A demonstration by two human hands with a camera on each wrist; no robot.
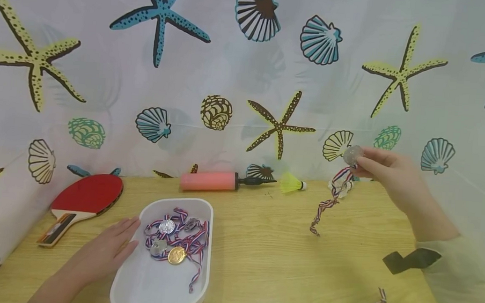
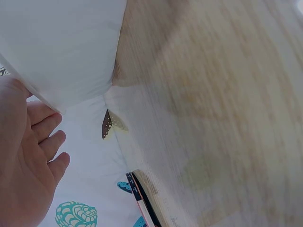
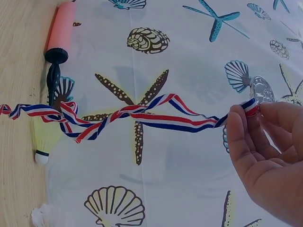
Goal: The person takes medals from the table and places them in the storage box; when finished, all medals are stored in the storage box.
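on your bench stands a white tray, its left side touched by your left grip, fingers loosely extended. around it: red table tennis paddle, pink hand pump, yellow shuttlecock. above the bench, your right grip pinches a shiny silver medal, its twisted red-white-blue ribbon dangling.

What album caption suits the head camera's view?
Right hand holds a silver medal above the table; left hand touches a white tub of medals.
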